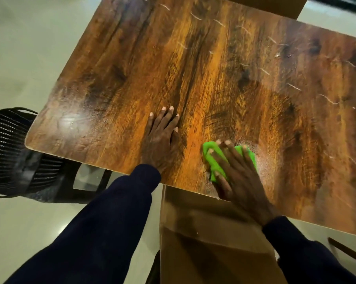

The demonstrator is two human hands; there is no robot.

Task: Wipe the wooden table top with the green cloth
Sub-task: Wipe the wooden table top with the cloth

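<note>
The wooden table top fills most of the view, brown and glossy, with pale streaks across its far and right parts. The green cloth lies bunched near the table's near edge. My right hand presses flat on the cloth, fingers spread over it, so only its left and top edges show. My left hand rests flat on the bare wood to the left of the cloth, fingers apart, holding nothing. Both arms wear dark blue sleeves.
A black mesh chair stands at the table's near left corner. A brown cardboard panel sits under the near edge between my arms. Pale floor surrounds the table.
</note>
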